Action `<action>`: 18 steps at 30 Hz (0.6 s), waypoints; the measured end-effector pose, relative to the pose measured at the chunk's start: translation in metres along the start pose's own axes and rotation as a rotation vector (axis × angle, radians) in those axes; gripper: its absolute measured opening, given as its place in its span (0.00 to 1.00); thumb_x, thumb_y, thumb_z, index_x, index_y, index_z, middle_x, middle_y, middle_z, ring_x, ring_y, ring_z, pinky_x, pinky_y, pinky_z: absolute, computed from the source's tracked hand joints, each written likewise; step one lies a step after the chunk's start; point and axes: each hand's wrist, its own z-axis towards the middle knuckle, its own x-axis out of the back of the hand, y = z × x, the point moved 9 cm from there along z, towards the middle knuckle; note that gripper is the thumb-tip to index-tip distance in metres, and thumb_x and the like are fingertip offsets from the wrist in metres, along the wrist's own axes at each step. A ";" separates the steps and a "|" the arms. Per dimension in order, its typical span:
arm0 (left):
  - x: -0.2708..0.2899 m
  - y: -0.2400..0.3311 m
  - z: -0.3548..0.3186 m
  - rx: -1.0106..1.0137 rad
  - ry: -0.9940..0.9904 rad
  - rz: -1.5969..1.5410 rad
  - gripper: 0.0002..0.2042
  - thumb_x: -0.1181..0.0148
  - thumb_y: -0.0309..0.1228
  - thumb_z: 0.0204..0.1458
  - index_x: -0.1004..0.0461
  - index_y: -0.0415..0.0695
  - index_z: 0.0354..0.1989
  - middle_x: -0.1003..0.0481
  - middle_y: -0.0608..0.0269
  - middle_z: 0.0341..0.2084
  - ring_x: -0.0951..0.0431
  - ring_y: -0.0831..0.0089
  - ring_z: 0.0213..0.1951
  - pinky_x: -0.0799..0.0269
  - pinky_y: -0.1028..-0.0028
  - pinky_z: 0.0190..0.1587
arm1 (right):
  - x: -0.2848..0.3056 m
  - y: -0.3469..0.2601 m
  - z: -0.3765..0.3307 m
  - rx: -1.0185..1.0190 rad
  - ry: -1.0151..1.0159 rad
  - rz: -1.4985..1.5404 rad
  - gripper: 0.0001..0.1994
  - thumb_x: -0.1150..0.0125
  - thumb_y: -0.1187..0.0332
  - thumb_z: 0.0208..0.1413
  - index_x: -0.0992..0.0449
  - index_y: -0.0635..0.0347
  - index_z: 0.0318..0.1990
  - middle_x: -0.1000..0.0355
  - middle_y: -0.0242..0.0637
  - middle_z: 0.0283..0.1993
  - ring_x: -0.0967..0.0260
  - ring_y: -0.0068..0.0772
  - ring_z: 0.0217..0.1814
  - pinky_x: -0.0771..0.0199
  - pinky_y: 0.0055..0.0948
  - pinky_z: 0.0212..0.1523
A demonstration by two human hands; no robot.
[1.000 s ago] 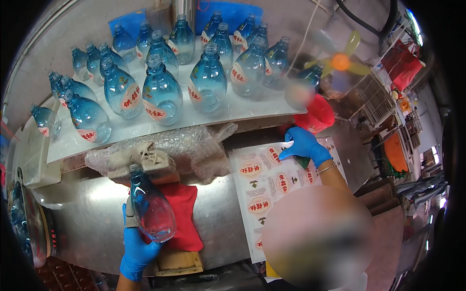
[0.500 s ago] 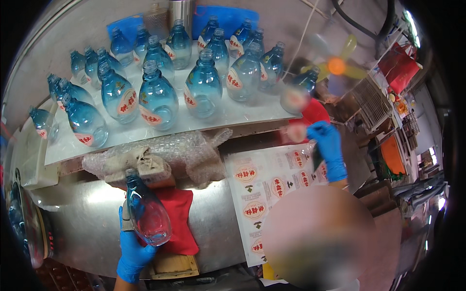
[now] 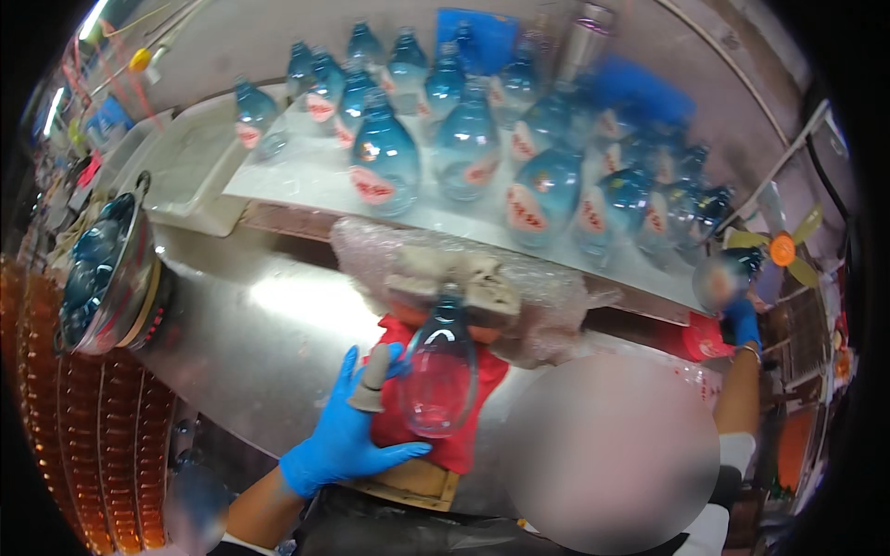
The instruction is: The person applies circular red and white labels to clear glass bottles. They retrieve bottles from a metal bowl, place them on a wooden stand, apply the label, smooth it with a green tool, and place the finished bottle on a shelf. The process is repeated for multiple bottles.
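Note:
A blue-tinted clear glass bottle (image 3: 439, 382) lies on a red cloth (image 3: 468, 443), its neck resting against a cloth-topped block (image 3: 468, 296). My left hand (image 3: 348, 434), in a blue glove, is beside the bottle with fingers spread. A grey sleeve (image 3: 373, 378) covers one of its fingers, and another fingertip is at the bottle's side. My right hand (image 3: 742, 322), also blue-gloved, is stretched out to the far right, just below a bottle (image 3: 726, 278) at the shelf's end. Its fingers are blurred and partly hidden; what they hold cannot be made out.
Several labelled blue bottles (image 3: 384, 157) stand on a white shelf (image 3: 297, 176) behind bubble wrap (image 3: 552, 310). At left are a white bin (image 3: 199, 181) and a pan (image 3: 102, 278) of blue glass pieces. A fan (image 3: 781, 248) is at right. A blurred disc hides the lower right.
The view has swung left. My left hand has let go of the bottle, which now lies on the red cloth. My right hand has moved from the label sheet toward the shelf's right end.

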 end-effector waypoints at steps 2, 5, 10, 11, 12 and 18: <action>0.006 0.005 -0.001 -0.013 0.015 -0.011 0.54 0.31 0.48 0.37 0.63 0.38 0.66 0.44 0.53 0.61 0.44 0.57 0.63 0.72 0.52 0.65 | 0.031 -0.032 -0.013 0.117 0.217 -0.344 0.04 0.48 0.72 0.50 0.28 0.62 0.30 0.31 0.39 0.25 0.36 0.32 0.25 0.35 0.34 0.28; 0.009 0.014 0.005 0.000 0.043 -0.214 0.51 0.30 0.43 0.38 0.59 0.41 0.66 0.46 0.54 0.62 0.47 0.60 0.64 0.66 0.56 0.65 | 0.021 -0.117 -0.068 0.096 0.404 -0.193 0.09 0.47 0.70 0.53 0.27 0.66 0.38 0.28 0.47 0.35 0.30 0.36 0.34 0.32 0.31 0.39; -0.013 0.005 0.031 0.012 -0.015 -0.534 0.38 0.35 0.30 0.44 0.49 0.43 0.64 0.46 0.56 0.62 0.44 0.63 0.61 0.47 0.67 0.61 | 0.008 -0.302 -0.233 0.475 0.531 -0.468 0.06 0.45 0.75 0.49 0.27 0.61 0.35 0.30 0.45 0.31 0.31 0.45 0.34 0.31 0.32 0.38; -0.015 0.002 0.034 0.021 -0.044 -0.580 0.38 0.36 0.29 0.45 0.49 0.43 0.64 0.46 0.57 0.62 0.44 0.63 0.61 0.46 0.67 0.61 | -0.008 -0.332 -0.255 0.603 0.504 -0.510 0.06 0.44 0.76 0.47 0.26 0.60 0.34 0.30 0.45 0.30 0.32 0.47 0.33 0.31 0.32 0.38; -0.021 -0.003 0.040 0.017 -0.082 -0.644 0.38 0.36 0.29 0.45 0.50 0.43 0.65 0.46 0.57 0.62 0.44 0.64 0.61 0.46 0.66 0.61 | -0.020 -0.358 -0.276 0.705 0.440 -0.513 0.09 0.44 0.80 0.41 0.26 0.58 0.32 0.31 0.42 0.28 0.32 0.46 0.33 0.31 0.33 0.35; -0.018 -0.004 0.042 -0.115 -0.076 -0.769 0.39 0.45 0.31 0.51 0.63 0.41 0.67 0.52 0.55 0.63 0.46 0.65 0.62 0.46 0.66 0.61 | -0.108 -0.502 -0.341 0.982 0.076 -0.156 0.11 0.36 0.77 0.32 0.24 0.51 0.27 0.30 0.32 0.24 0.33 0.35 0.27 0.34 0.28 0.26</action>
